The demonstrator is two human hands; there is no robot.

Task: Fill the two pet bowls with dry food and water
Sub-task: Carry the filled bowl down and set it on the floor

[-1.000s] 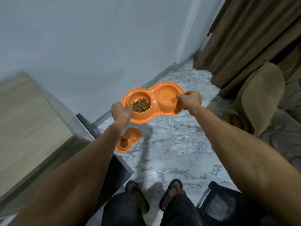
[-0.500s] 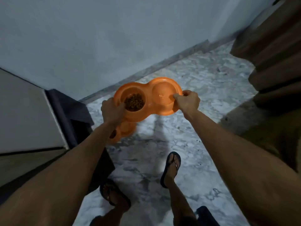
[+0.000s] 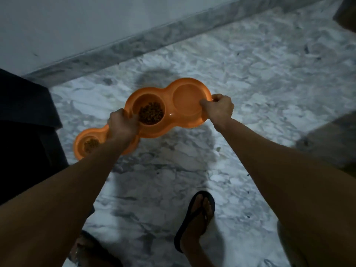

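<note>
I hold an orange double pet bowl (image 3: 169, 114) level above the marble floor. My left hand (image 3: 123, 125) grips its left end, beside the cup that holds brown dry food (image 3: 151, 113). My right hand (image 3: 219, 106) grips the right rim, next to the other cup (image 3: 187, 99), which shows a smooth orange inside; I cannot tell whether it holds water. A second orange double bowl (image 3: 84, 143) lies on the floor below my left forearm. Dry food (image 3: 91, 144) shows in its left cup, and my arm hides its right half.
A dark piece of furniture (image 3: 25, 116) stands at the left, close to the floor bowl. A grey marble skirting (image 3: 134, 41) runs along the white wall ahead. My feet in black sandals (image 3: 196, 214) are on the floor below. Brown fabric (image 3: 331, 139) lies at the right.
I have stepped forward and the bowl in my hands has come lower, nearer the floor bowl. The view now looks more steeply down. Both hands keep their grip.
</note>
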